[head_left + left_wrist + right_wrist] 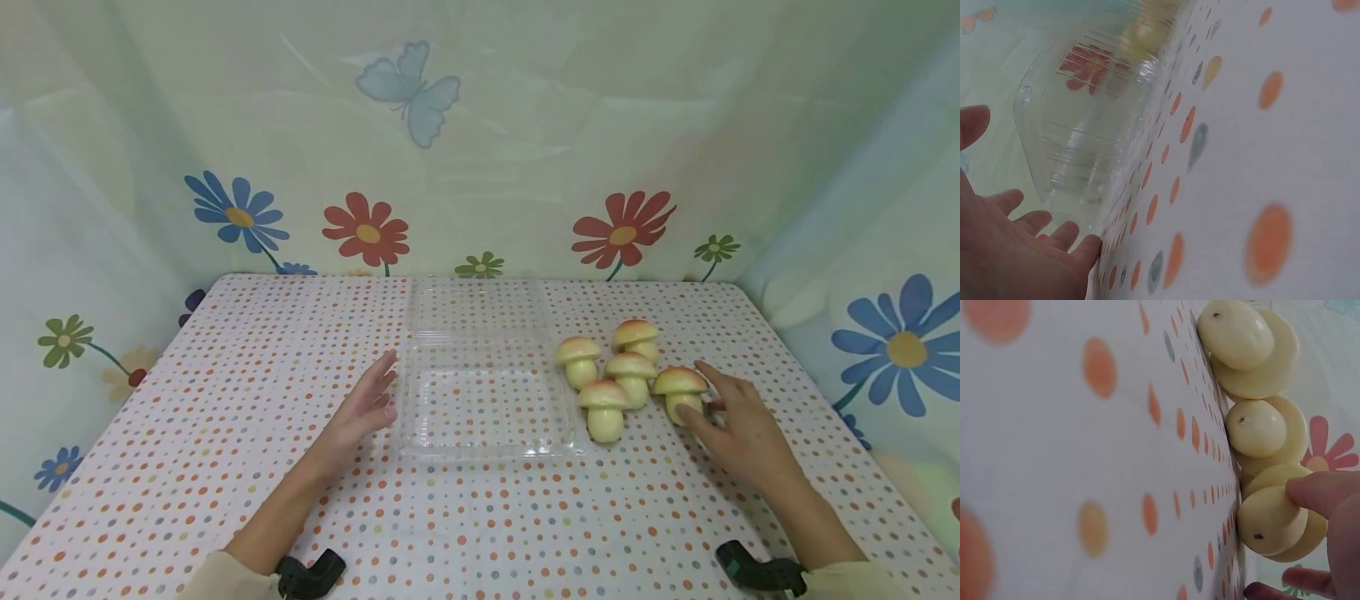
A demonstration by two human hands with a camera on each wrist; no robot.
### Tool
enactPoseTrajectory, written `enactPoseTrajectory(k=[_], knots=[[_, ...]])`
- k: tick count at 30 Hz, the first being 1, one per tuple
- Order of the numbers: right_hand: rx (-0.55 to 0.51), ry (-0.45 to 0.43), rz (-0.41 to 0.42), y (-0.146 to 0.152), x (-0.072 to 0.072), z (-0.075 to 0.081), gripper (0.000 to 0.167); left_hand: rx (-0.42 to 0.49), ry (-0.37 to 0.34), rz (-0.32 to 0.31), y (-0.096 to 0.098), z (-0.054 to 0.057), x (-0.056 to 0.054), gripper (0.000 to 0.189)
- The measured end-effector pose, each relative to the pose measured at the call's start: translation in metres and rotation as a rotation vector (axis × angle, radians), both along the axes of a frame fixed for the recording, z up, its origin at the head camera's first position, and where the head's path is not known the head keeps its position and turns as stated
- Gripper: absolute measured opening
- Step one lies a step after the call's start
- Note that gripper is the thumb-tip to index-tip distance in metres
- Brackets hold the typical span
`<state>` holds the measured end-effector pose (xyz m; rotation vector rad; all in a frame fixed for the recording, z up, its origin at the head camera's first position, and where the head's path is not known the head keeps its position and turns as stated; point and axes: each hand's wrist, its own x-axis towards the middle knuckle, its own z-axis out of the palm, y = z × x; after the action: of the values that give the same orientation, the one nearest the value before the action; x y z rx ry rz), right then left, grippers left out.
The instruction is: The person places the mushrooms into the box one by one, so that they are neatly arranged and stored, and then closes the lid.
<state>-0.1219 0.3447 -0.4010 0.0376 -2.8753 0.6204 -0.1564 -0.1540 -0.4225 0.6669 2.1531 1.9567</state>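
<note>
On the table in the head view, my left hand (358,410) is held just left of a clear plastic clamshell box (487,457), fingers spread and holding nothing. The left wrist view shows the box's wall (1072,137) beyond the fingertips (1088,247). Toward the right, my right hand (738,429) is at a toy mushroom (678,383) with a reddish-yellow cap and pale stem. Its thumb (1316,490) touches the stem in the right wrist view, while other fingers are spread to one side. The index finger's contact is hidden there. The mushroom rests on the table.
Several more toy mushrooms (628,367) are clustered between the box and my right hand. The box's lid (476,304) lies folded back toward the rear edge. A dotted cloth (480,533) covers the table, and a flowered curtain (510,167) hangs behind and at the sides.
</note>
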Motion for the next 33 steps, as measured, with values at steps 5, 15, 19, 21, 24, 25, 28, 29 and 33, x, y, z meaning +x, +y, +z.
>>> enactPoseTrajectory(k=[5, 15, 19, 21, 24, 25, 28, 29, 33], knots=[[0.004, 0.007, 0.021, 0.0008, 0.0008, -0.0004, 0.073, -0.054, 0.000, -0.007, 0.0014, -0.0008, 0.0036, 0.077], [-0.006, 0.011, 0.035, 0.0009, -0.0009, 0.0018, 0.074, -0.088, 0.059, -0.023, 0.0044, -0.0012, 0.0036, 0.079], [-0.009, -0.004, 0.030, 0.0012, -0.0008, 0.0020, 0.073, -0.084, 0.057, -0.029, 0.0051, -0.0008, 0.0039, 0.079], [-0.016, -0.013, 0.030, 0.0012, -0.0006, 0.0019, 0.073, -0.085, 0.057, -0.027, 0.0051, -0.0008, 0.0043, 0.079], [-0.027, -0.024, 0.024, 0.0013, -0.0002, 0.0011, 0.074, -0.092, 0.056, -0.027, 0.0052, -0.0010, 0.0045, 0.079], [-0.032, -0.025, 0.020, 0.0011, 0.0002, 0.0006, 0.073, -0.096, 0.055, -0.025, 0.0052, -0.0013, 0.0046, 0.079], [-0.047, -0.031, 0.005, 0.0004, 0.0014, -0.0015, 0.073, -0.109, 0.051, -0.020, 0.0052, -0.0021, 0.0050, 0.079], [-0.054, -0.035, 0.001, 0.0001, 0.0018, -0.0021, 0.073, -0.113, 0.050, -0.017, 0.0052, -0.0026, 0.0052, 0.079], [-0.074, -0.048, -0.013, -0.0006, 0.0034, -0.0023, 0.073, -0.115, 0.047, -0.013, 0.0056, -0.0034, 0.0054, 0.080]])
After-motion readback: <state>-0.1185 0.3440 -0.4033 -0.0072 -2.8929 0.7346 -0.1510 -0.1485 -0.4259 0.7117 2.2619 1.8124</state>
